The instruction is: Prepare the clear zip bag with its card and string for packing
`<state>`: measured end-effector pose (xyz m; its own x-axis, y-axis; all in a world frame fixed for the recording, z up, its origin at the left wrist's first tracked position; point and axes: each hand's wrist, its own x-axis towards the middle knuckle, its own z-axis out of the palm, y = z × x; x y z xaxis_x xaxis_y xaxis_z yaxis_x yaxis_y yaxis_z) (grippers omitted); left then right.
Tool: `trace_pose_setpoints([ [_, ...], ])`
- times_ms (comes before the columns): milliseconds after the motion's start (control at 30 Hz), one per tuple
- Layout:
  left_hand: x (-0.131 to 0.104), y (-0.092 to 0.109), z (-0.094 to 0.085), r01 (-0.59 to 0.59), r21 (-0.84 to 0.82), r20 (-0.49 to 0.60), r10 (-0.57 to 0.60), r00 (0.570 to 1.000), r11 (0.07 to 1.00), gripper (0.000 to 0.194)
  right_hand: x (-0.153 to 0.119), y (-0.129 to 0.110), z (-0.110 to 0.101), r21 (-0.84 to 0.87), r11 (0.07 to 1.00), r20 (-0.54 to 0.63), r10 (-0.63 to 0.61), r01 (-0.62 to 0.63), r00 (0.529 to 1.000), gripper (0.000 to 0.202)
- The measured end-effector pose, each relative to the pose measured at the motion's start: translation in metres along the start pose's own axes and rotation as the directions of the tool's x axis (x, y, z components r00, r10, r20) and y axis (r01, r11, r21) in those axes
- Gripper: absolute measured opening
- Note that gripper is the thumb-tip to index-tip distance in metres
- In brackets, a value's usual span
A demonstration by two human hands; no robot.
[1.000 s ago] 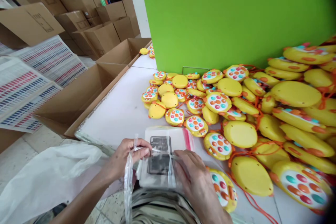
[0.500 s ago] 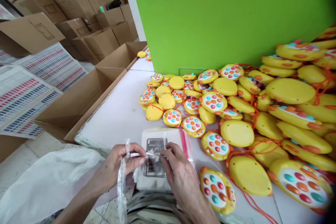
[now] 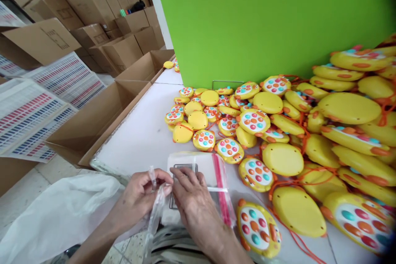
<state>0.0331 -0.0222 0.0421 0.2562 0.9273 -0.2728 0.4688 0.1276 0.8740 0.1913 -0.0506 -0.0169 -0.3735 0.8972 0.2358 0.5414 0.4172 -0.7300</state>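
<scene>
Clear bag (image 3: 154,214) pinched in left hand (image 3: 142,192) fingers, right hand (image 3: 192,198) flat on bag stack (image 3: 198,163) at table (image 3: 142,132) edge

Yellow toys (image 3: 283,159), cardboard boxes (image 3: 93,117), green wall (image 3: 266,20).

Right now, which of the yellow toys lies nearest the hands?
The face-up toy at the table's near edge, just right of the right hand; the others lie farther back or right.

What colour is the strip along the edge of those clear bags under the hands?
Red, on the clear bags' right edge; the head view shows it.
</scene>
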Motion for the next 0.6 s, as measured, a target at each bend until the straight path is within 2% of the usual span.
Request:
trace_pose_setpoints([
  [67,0.001,-0.001,0.001,0.009,-0.055,-0.006,-0.010,1.000,0.998,0.015,0.004,0.000,-0.008,0.126,0.991,0.039,-0.040,0.035,0.998,0.028],
  [167,0.003,-0.004,0.002,0.046,-0.145,-0.016,-0.049,0.999,0.988,0.017,0.010,0.002,-0.016,0.371,0.927,0.090,-0.090,0.050,0.992,0.023],
  [233,0.005,-0.009,0.002,0.061,-0.211,-0.031,-0.069,0.997,0.976,0.019,0.013,0.003,-0.016,0.447,0.894,0.104,-0.090,0.034,0.991,0.022],
  [367,0.009,-0.025,-0.002,0.004,-0.360,-0.114,-0.049,0.992,0.933,0.032,0.017,0.003,-0.006,0.419,0.907,0.050,0.028,-0.047,0.998,0.020],
  [433,0.007,-0.033,-0.003,0.024,-0.363,-0.155,-0.085,0.984,0.931,0.037,0.016,-0.002,-0.001,0.396,0.915,0.005,0.076,-0.072,0.997,0.022],
  [533,0.001,-0.039,0.003,0.120,-0.248,-0.106,-0.150,0.983,0.961,0.027,0.016,-0.013,0.000,0.319,0.947,-0.051,0.049,-0.031,0.997,0.020],
  [600,-0.004,-0.041,0.011,0.122,-0.125,-0.085,-0.133,0.987,0.985,0.018,0.019,-0.020,-0.002,0.241,0.969,-0.065,-0.039,0.054,0.997,0.017],
])
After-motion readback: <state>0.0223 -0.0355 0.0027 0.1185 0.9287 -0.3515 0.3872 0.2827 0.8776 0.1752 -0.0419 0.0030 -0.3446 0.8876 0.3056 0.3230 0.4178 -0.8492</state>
